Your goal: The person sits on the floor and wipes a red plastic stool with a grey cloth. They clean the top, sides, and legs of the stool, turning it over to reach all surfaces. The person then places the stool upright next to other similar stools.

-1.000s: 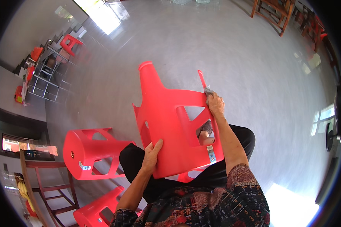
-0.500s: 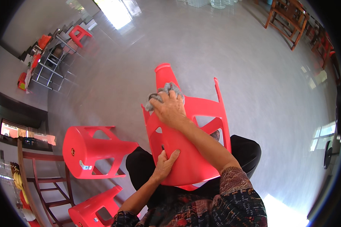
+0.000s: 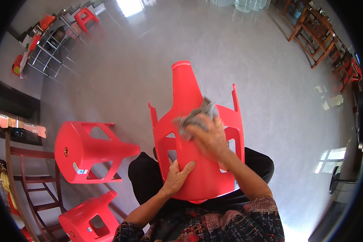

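A red plastic stool [image 3: 191, 101] lies tipped on my lap, its legs pointing away from me. My left hand [image 3: 177, 177] grips the stool's lower edge near the seat, fingers wrapped on the side panel. My right hand [image 3: 207, 137] presses a crumpled grey cloth [image 3: 197, 115] against the upper side of the stool, between two legs. The hand and cloth are slightly blurred.
Two more red stools lie on the floor at my left: one on its side [image 3: 88, 151], another lower down [image 3: 90, 220]. A wooden chair frame [image 3: 26, 181] stands at far left. A metal rack [image 3: 48, 52] sits at back left, wooden chairs [image 3: 314, 36] at back right.
My right hand with the cloth has slid from the stool's upper left part toward the middle and right. The stool has tilted a little; my left hand keeps its grip.
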The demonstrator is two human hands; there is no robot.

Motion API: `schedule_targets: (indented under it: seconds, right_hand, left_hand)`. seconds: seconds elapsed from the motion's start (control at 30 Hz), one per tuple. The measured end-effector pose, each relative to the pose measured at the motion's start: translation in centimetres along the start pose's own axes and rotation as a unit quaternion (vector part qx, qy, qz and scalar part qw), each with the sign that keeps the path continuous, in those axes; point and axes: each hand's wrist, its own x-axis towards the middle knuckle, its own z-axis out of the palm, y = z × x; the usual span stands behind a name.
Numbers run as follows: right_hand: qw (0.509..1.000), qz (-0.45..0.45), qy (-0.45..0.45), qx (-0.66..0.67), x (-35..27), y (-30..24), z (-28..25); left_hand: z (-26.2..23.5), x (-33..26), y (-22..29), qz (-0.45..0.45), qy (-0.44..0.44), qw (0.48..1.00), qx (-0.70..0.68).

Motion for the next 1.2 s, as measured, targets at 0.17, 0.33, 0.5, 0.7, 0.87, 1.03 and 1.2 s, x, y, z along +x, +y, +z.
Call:
schedule_targets:
  seconds: [0.17, 0.33, 0.5, 0.7, 0.87, 1.03, 1.2]
  right_hand:
    - [0.996, -0.079, -0.037, 0.012, 2.0, -2.3, 1.6]
    - [0.994, 0.012, 0.043, -0.097, 9.5, 4.1, 7.3]
    - [0.975, 0.203, -0.070, -0.048, 15.5, 7.4, 8.1]
    - [0.988, 0.116, 0.028, -0.099, 9.0, 4.2, 7.0]
    - [0.988, 0.121, 0.049, -0.081, 0.0, -2.4, 2.9]
    - [0.996, 0.091, 0.016, -0.012, -4.5, -5.8, -0.1]
    - [0.986, 0.134, 0.095, -0.035, -1.0, 1.8, 2.1]
  left_hand:
    - [-0.5, 0.3, -0.6, 0.048, 0.008, 0.999, 0.016]
    - [0.0, 0.0, 0.5, 0.011, 0.011, 1.000, 0.003]
    - [0.1, -0.1, 1.7, -0.004, 0.012, 1.000, 0.012]
    - [-0.5, 0.0, 0.5, -0.002, 0.010, 1.000, -0.030]
    - [-0.4, 0.0, 0.5, -0.021, 0.024, 0.997, -0.066]
    - [-1.4, 0.5, -1.1, 0.003, 0.040, 0.997, -0.062]
    - [-0.6, 0.4, 0.8, -0.021, 0.051, 0.997, -0.061]
